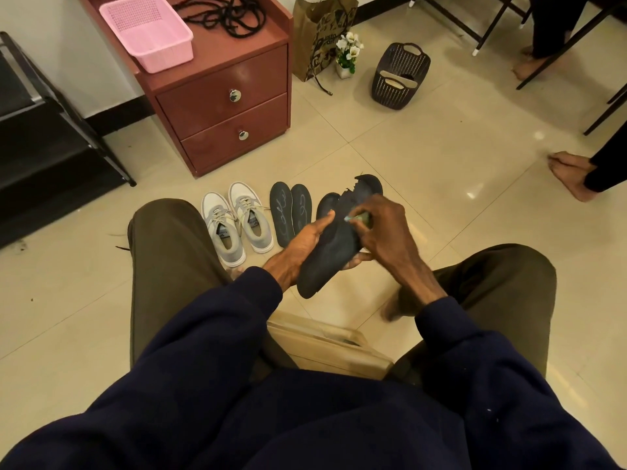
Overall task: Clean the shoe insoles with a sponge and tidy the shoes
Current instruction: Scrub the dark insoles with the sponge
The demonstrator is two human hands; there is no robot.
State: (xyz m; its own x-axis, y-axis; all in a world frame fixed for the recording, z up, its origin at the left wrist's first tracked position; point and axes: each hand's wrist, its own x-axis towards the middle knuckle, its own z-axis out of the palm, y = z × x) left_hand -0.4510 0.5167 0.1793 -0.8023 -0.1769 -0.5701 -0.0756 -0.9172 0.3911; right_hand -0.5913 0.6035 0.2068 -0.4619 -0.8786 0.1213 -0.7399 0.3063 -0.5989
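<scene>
I sit with a worn black insole (325, 256) held over the floor between my knees; its toe end is torn. My left hand (302, 244) grips the insole from underneath, thumb on its left edge. My right hand (380, 228) pinches a small green sponge (361, 219) against the insole's upper face. On the tiles ahead lie two dark insoles (290, 212) side by side, and another dark insole (326, 203) shows behind the held one. A pair of grey and white sneakers (237, 220) stands to their left.
A red-brown drawer cabinet (224, 96) carries a pink basket (149, 32) and black laces (225, 15). A paper bag (319, 35), a flower pot (347, 54) and a dark basket (398, 74) stand beyond. A black rack (47, 137) is left. Other people's bare feet (570, 171) are right.
</scene>
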